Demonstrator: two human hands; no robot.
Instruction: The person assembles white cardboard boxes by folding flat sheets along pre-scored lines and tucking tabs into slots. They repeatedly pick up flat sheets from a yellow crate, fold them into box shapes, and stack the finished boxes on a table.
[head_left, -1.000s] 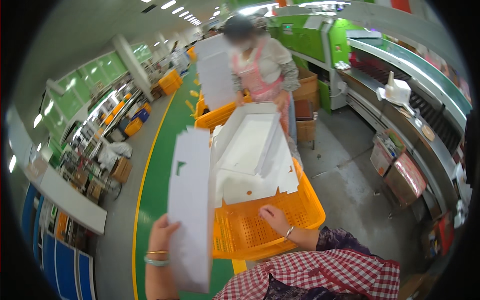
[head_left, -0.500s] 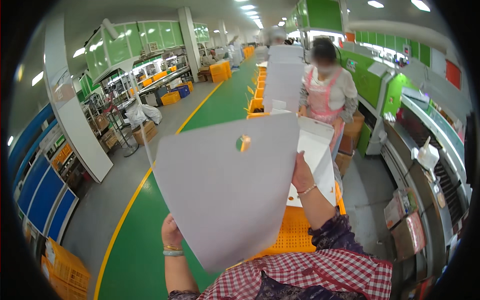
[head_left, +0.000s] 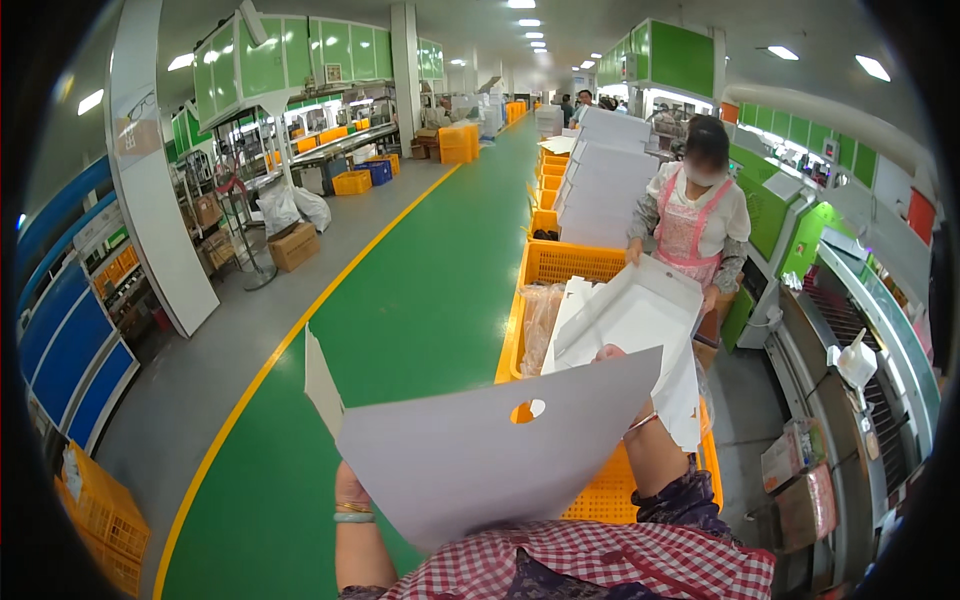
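A white cardboard box blank (head_left: 480, 460) with a round hole near its upper edge and a folded flap on its left spans the space in front of my body. My left hand (head_left: 350, 486) is closed on its lower left side, the fingers mostly behind the board. At the upper right edge my right hand (head_left: 608, 353) grips it; only fingertips show above the board and the wrist beside it. Beyond, a co-worker (head_left: 690, 215) in a pink apron holds an open white cardboard tray (head_left: 625, 315), which lies over more white card.
Yellow perforated crates (head_left: 575, 262) stand beneath the card and run away from me, one holding clear plastic. Tall stacks of white boxes (head_left: 605, 170) rise behind them. A conveyor (head_left: 850, 320) lies to the right. On the left are a green walkway (head_left: 400, 290) and a pillar (head_left: 165, 200).
The cardboard has tipped down and toward me, and its left flap now stands out. My right hand has moved slightly right and down. The co-worker and the tray have come into fuller view.
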